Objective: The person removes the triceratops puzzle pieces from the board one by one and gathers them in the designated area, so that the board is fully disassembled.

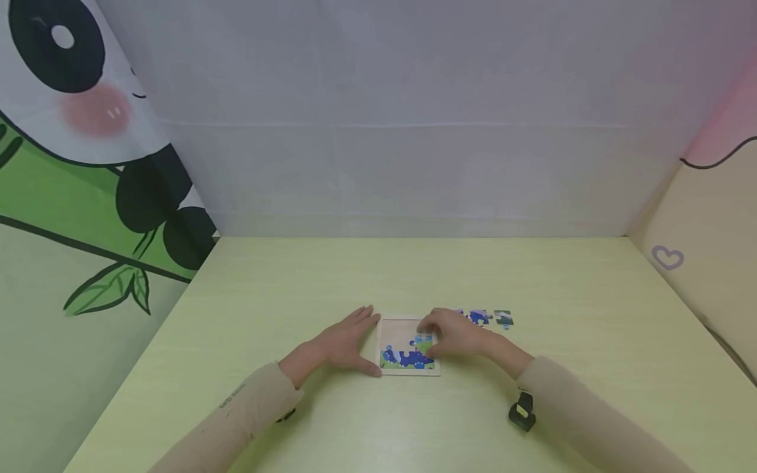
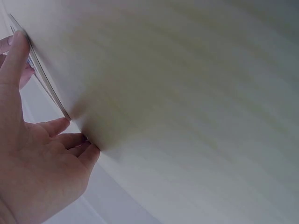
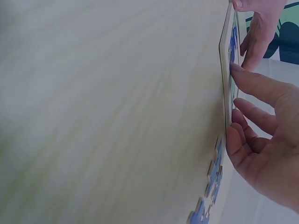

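Note:
A square wooden puzzle board (image 1: 396, 327) lies on the table, its lower part filled with pieces that form a blue dinosaur picture (image 1: 408, 359). My left hand (image 1: 349, 341) rests along the board's left edge, thumb at the near corner and fingers spread toward the far one. In the left wrist view, that hand's thumb (image 2: 17, 51) touches the board's rim. My right hand (image 1: 455, 334) reaches over the board's right side, thumb and fingers bent about a green and blue puzzle piece (image 1: 424, 344). In the right wrist view, the right thumb (image 3: 254, 84) touches the board's picture side.
Several loose puzzle pieces (image 1: 480, 316) lie on the table beyond the right hand, partly hidden by it. The pale table (image 1: 284, 282) meets a light curtain (image 1: 414, 177) at the back. Printed panels stand at both sides.

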The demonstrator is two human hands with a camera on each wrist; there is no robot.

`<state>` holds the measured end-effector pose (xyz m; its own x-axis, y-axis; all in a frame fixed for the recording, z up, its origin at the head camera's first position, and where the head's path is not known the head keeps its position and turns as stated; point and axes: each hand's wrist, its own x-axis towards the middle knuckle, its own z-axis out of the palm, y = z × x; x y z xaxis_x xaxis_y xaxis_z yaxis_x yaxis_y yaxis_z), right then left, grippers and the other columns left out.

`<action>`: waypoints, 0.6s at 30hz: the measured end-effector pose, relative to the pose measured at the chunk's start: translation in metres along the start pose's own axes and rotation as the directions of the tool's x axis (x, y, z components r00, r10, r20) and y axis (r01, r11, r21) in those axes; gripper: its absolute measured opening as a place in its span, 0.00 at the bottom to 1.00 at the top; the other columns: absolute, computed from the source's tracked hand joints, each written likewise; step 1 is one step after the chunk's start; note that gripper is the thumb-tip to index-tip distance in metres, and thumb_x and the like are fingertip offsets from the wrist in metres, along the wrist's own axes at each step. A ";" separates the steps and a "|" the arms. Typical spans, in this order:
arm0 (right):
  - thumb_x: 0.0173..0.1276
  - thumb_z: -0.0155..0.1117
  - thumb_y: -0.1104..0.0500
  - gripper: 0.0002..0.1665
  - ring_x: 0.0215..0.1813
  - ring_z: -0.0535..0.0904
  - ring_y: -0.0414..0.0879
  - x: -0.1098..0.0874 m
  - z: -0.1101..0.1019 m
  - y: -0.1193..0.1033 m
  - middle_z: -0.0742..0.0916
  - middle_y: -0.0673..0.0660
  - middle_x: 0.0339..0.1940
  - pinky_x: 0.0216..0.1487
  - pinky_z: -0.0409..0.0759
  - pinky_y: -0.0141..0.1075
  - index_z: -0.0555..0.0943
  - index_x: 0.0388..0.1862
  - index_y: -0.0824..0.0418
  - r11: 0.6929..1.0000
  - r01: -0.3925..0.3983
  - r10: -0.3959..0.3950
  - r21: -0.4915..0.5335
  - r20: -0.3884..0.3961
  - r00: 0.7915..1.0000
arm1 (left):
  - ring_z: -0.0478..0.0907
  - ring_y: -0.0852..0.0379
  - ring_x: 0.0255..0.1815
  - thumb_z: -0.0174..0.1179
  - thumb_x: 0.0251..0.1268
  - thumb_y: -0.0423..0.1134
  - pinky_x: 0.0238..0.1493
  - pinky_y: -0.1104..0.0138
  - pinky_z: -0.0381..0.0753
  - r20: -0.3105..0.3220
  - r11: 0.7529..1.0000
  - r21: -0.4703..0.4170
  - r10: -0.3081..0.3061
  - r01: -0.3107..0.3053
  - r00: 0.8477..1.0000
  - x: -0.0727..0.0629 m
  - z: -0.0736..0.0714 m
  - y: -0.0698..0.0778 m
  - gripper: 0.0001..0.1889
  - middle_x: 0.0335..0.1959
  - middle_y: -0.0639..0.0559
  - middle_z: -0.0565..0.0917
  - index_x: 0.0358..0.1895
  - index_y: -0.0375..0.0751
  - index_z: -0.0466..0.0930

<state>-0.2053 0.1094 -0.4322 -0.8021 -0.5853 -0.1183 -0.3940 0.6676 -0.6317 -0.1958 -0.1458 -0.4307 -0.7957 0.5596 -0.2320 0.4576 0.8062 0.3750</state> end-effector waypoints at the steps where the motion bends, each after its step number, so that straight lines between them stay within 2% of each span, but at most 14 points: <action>1: 0.49 0.72 0.59 0.23 0.42 0.73 0.42 0.001 0.000 -0.001 0.80 0.49 0.38 0.48 0.74 0.39 0.79 0.46 0.61 1.000 0.001 -0.001 0.003 0.005 1.000 | 0.41 0.47 0.72 0.66 0.38 0.65 0.68 0.52 0.52 0.000 1.000 -0.002 0.001 -0.001 1.000 0.000 0.000 0.000 0.56 0.72 0.43 0.47 0.70 0.40 0.50; 6: 0.50 0.72 0.61 0.18 0.39 0.72 0.42 0.002 -0.001 -0.003 0.79 0.48 0.35 0.44 0.74 0.37 0.79 0.41 0.60 1.000 0.005 -0.006 0.015 0.031 0.999 | 0.41 0.46 0.72 0.66 0.38 0.64 0.68 0.52 0.52 0.000 1.000 0.000 0.001 -0.001 1.000 0.000 -0.001 0.001 0.56 0.72 0.43 0.47 0.70 0.39 0.50; 18: 0.49 0.72 0.62 0.20 0.38 0.71 0.42 0.000 -0.001 -0.004 0.78 0.49 0.35 0.43 0.73 0.36 0.77 0.42 0.60 0.999 0.033 -0.034 0.009 0.040 0.999 | 0.41 0.46 0.72 0.66 0.38 0.65 0.68 0.52 0.52 0.003 1.000 0.011 0.009 -0.009 1.000 -0.001 -0.001 0.000 0.57 0.72 0.42 0.47 0.70 0.39 0.51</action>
<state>-0.2042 0.1074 -0.4284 -0.7697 -0.6255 -0.1278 -0.4162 0.6434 -0.6425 -0.1957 -0.1463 -0.4299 -0.7902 0.5675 -0.2313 0.4693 0.8031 0.3672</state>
